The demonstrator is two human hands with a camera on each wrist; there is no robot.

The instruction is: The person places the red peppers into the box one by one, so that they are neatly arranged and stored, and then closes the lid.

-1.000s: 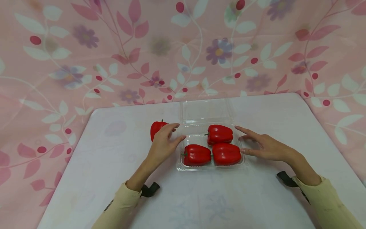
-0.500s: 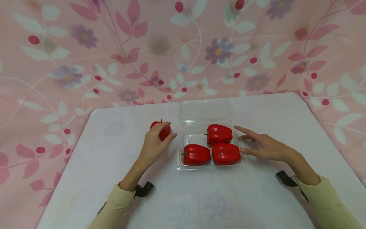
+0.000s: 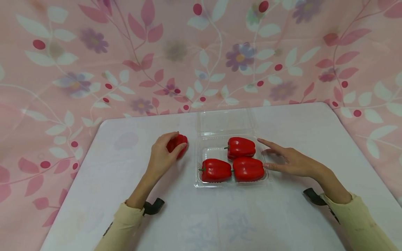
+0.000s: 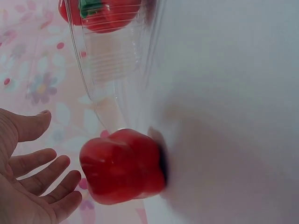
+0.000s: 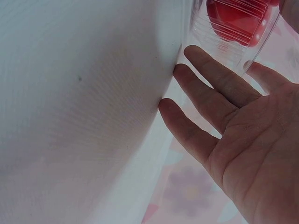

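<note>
Before curling relaxed, empty left hand [image 3: 161, 155] round loose red pepper [image 4: 119, 170] left of clear box [image 3: 213, 152], better line up on its middle, then squeeze evenly, going easy at box's right edge with loosely extended, empty right hand [image 3: 293, 162].

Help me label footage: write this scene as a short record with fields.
Box: clear plastic, lid open at the back
Inside: three red peppers, two in front, one back right
Outside: one red pepper, left of the box
Left hand: at the outside pepper, not gripping it
Right hand: beside the box, holding nothing
Surface: white table
Backdrop: pink floral cloth
</note>
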